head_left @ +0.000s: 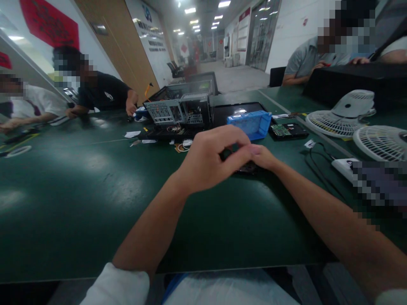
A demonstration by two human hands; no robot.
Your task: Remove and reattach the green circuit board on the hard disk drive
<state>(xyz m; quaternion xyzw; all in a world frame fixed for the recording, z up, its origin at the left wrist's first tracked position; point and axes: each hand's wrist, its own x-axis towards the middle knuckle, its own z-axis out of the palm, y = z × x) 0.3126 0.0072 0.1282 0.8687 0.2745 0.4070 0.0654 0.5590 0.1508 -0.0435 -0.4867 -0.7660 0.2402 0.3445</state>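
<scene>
My left hand [211, 156] arches over the green table [133, 212], fingers curled and thumb pressed in toward the fingertips. Beside it, my right hand [263, 156] is closed, and its fingers meet those of the left. What the two hands pinch, if anything, is hidden behind the fingers. Just under them lies a dark, glossy object [248, 169], mostly covered by the hands, so its kind does not show. Right behind the hands stands a blue plastic bin [254, 125], tipped on its side.
An open computer case [178, 110] stands at the back, with paper scraps before it. Right of the bin lies an opened device with a green circuit board [288, 130]. Two white fans [333, 120] and a cable [313, 159] occupy the right. Several people sit around the table.
</scene>
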